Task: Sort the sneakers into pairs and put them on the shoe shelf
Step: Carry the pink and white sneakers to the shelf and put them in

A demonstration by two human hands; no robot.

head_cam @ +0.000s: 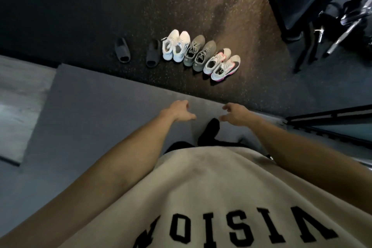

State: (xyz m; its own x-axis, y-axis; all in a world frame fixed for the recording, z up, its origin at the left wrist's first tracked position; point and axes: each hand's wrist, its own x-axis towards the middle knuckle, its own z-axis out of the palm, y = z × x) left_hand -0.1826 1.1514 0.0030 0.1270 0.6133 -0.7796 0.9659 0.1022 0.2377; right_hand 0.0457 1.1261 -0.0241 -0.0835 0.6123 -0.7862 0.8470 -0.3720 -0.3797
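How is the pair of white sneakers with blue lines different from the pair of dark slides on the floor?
The white sneakers with blue lines are laced and closed; the dark slides are open-toed and laceless. The sneakers sit touching side by side; the slides lie apart with a gap. Both pairs stand in the same row on the speckled floor.

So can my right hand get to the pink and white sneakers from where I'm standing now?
Probably not without stepping forward or bending. The right hand hangs open over the grey mat, and a strip of bare dark floor separates it from the pink and white sneakers. Nothing blocks the way.
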